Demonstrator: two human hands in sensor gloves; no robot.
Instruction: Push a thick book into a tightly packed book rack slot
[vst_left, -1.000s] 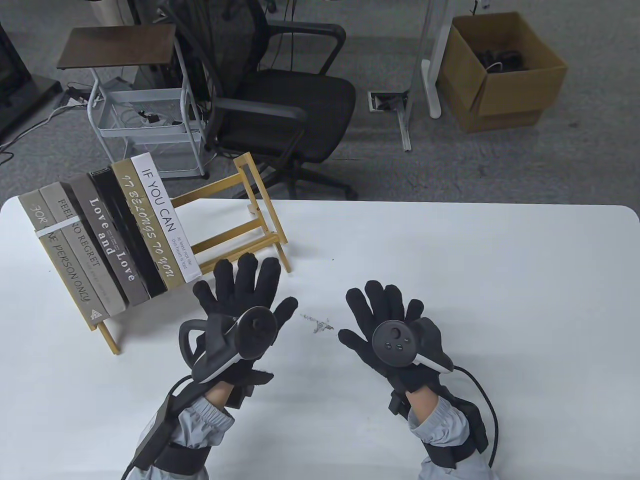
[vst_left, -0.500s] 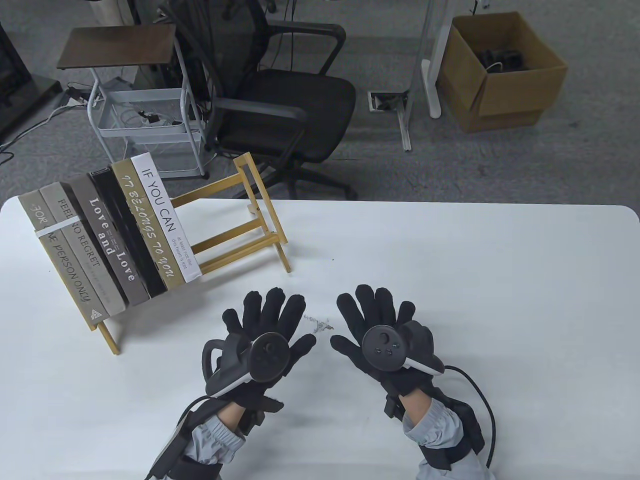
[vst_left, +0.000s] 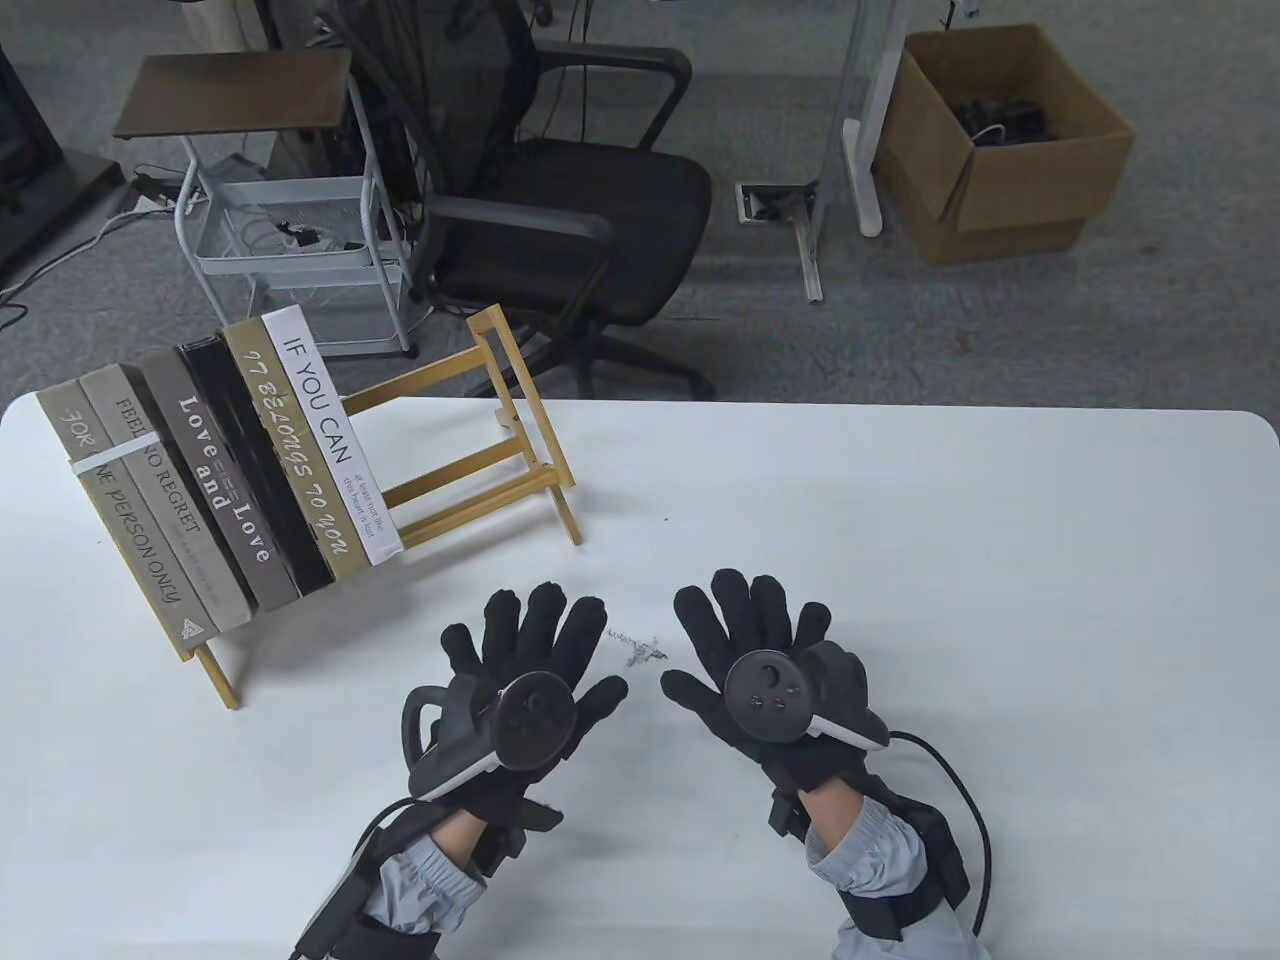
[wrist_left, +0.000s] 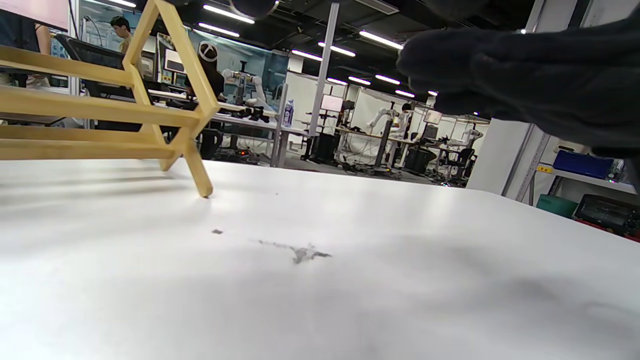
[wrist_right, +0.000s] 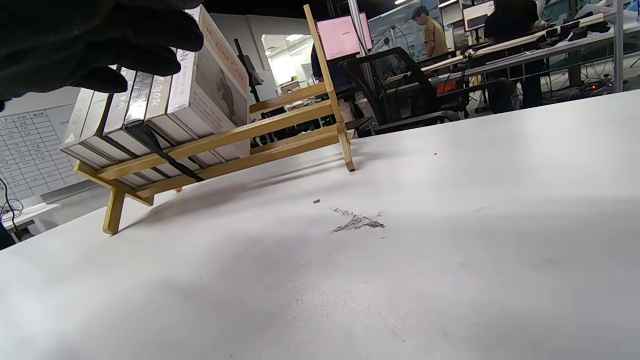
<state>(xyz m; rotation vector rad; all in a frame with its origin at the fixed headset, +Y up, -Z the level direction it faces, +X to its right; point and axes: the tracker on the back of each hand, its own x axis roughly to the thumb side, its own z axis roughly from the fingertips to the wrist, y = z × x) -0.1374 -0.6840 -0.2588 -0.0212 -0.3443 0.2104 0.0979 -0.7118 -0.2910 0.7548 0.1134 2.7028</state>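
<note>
Both hands lie palm-down over the white bench (vst_left: 1000, 600), holding nothing: the left hand (vst_left: 525, 680) and right hand (vst_left: 770, 670) each have their fingers (vst_left: 548, 615) spread wide. Up and to the left of the fingers, well apart, the wooden rack (vst_left: 505, 440) holds six books (vst_left: 230, 470) side by side, leaning.

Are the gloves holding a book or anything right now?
No. The left hand and right hand hold nothing; fingers spread above the table.
</note>
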